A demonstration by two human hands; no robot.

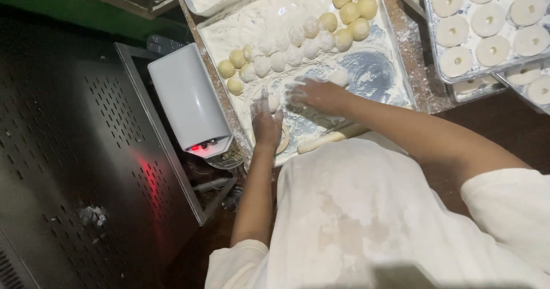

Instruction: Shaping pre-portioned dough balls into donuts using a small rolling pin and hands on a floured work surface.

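1. My left arm runs straight up from the lower middle of the view, elbow low, forearm bare and dusted white, ending in my left hand (266, 123) laid palm-down with the fingers pointing away from me.
2. My right arm comes in from the right edge, sloping up and leftward across the tray's near corner, with my right hand (315, 96) turned toward the left one.
3. At far left a dark perforated metal panel (86, 151) fills the view, lit by a red glow; beside it sits a white scale (189, 103) with a small red display.
4. The work surface is a floured metal tray (395, 71), thick with flour (258, 20) at the back and scraped bare near my right hand.
5. Dough balls (303, 37) lie across the tray in a curved line, yellow ones at both ends, floured ones between.
6. A rolling pin (326, 139) lies at the tray's near edge, just under my right forearm.
7. At right, trays hold dough rings (487, 20) in rows.
8. My left hand is flat, fingers slightly spread, pressing a flattened dough piece (283, 140) whose rim shows beside the wrist.
9. My right hand is loosely open, fingers resting on the floured surface, gripping nothing; a floured ball lies just past its fingertips.
10. The two hands sit close together, not touching.
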